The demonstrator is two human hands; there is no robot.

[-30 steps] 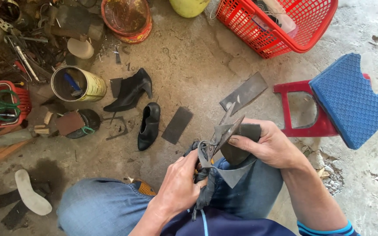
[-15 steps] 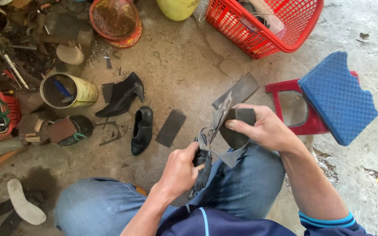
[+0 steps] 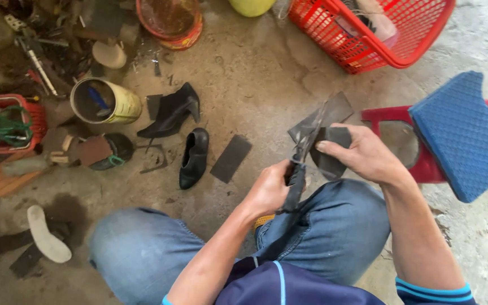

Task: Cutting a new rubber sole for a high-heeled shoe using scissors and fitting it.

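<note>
Both hands have shifted slightly: the left hand [image 3: 269,189] stays clenched on the shears [image 3: 299,164], while right hand [image 3: 362,152] fingers pinch the dark sheet [image 3: 329,121], turned more edge-on against the blades.

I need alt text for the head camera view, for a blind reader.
A seated person's left hand works shears on a dark sheet held by the right hand. Two black shoes and a red basket lie on the concrete floor.

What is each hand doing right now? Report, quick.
Left hand: closed on the shears.
Right hand: closed, holding the dark sheet piece.
</note>
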